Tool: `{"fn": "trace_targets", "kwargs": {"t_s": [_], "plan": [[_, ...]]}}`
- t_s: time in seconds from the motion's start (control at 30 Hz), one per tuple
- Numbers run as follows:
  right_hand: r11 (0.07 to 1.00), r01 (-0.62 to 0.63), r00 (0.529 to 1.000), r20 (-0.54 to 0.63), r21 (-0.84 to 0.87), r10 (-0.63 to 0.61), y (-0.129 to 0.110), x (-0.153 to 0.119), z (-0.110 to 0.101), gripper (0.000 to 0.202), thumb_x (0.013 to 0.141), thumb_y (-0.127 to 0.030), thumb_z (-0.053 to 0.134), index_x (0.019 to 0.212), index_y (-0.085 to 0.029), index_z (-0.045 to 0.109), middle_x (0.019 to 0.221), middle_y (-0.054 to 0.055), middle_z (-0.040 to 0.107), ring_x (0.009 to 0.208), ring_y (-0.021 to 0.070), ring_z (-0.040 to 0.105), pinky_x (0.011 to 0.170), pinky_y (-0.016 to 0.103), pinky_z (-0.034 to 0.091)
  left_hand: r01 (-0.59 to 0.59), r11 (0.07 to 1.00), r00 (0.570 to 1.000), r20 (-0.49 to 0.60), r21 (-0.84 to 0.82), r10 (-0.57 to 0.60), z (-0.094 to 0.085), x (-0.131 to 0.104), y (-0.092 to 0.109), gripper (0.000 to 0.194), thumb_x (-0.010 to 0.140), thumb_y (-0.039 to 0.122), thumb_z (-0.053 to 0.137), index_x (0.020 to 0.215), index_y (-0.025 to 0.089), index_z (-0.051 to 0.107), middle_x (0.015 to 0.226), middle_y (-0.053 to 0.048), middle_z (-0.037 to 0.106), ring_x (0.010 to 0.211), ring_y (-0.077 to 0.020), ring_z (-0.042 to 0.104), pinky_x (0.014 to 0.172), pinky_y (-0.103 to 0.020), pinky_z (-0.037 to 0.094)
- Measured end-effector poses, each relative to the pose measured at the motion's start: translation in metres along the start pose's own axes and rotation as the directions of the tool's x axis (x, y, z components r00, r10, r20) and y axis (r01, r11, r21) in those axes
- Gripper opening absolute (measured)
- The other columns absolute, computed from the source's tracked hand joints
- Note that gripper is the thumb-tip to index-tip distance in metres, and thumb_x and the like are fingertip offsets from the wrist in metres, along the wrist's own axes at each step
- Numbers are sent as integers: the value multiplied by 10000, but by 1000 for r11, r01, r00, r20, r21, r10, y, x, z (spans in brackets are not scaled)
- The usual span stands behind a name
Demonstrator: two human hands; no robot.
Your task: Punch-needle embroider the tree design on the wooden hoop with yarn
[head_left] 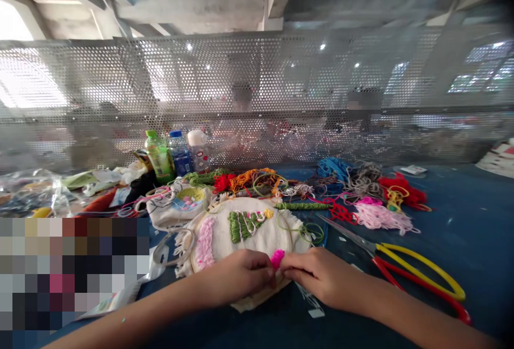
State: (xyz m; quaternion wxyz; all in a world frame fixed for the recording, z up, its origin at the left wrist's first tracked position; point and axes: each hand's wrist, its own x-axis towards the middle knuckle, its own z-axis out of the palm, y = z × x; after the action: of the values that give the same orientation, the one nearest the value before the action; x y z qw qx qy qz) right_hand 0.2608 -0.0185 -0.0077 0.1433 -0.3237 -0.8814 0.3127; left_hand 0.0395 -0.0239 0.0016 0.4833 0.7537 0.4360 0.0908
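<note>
A round embroidery hoop [219, 218] with cream cloth [249, 250] lies in front of me, worked with a green tree shape [247, 225] and a pale pink tufted strip [205, 244]. Near its lower right edge is a small bunch of bright pink yarn [277, 258]. My left hand [244, 277] is closed, its fingertips at the left side of the pink bunch. From the right, my right hand [315, 273] pinches at the other side of it. The fingers partly hide what lies between them.
Large scissors [417, 271] with yellow and red handles lie right of the hoop. Behind it run heaps of coloured yarn [257, 177], another stitched piece [180, 204] and several bottles [180, 153]. A perforated metal panel [257, 81] stands across the back of the blue table [461, 220].
</note>
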Motion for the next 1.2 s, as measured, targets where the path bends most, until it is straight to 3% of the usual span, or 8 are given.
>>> {"fn": "trace_targets", "kwargs": {"t_s": [0.3,0.43,0.57,0.77,0.93,1.2], "plan": [[991,-106,994,0,82,107,5,4,12,138,902,-246,519,823,-174,607,608,-44,467,569,93,403,522,210,266,-42,982,997,-56,186,54,2,0,1,279,898,384,459,800,175,616,684,30,517,627,-118,465,533,-216,302],[980,-148,988,70,136,139,3,3,1,180,911,-310,531,887,-167,637,696,-22,569,627,101,465,559,199,316,-64,974,996,-45,218,75,2,0,1,297,918,405,443,817,181,609,691,35,514,633,-111,466,540,-212,303],[966,-141,973,212,217,94,4,0,-15,216,917,-239,504,1007,-173,688,853,16,674,724,121,551,642,204,384,-73,961,996,-26,267,83,1,-1,-2,290,928,405,440,824,188,602,682,38,508,628,-109,470,539,-213,298],[977,-119,966,248,175,73,0,0,-15,260,899,-197,519,1074,-220,711,974,22,725,858,153,622,755,222,418,-166,915,986,44,369,161,-1,-8,5,309,961,379,396,831,189,602,680,26,526,596,-103,450,523,-222,278],[991,-113,976,196,68,98,-6,-1,-8,231,886,-209,535,1027,-223,717,937,24,736,824,151,632,700,213,398,-206,853,977,59,479,203,0,-11,9,337,979,377,370,824,192,605,638,15,548,531,-102,414,484,-245,243],[976,-136,989,28,-171,143,-19,-6,1,153,868,-213,551,857,-209,704,777,26,736,671,136,628,535,230,273,-234,785,970,82,573,229,3,-13,12,294,980,314,377,887,203,633,770,-34,705,600,-134,584,512,-264,285]]}}
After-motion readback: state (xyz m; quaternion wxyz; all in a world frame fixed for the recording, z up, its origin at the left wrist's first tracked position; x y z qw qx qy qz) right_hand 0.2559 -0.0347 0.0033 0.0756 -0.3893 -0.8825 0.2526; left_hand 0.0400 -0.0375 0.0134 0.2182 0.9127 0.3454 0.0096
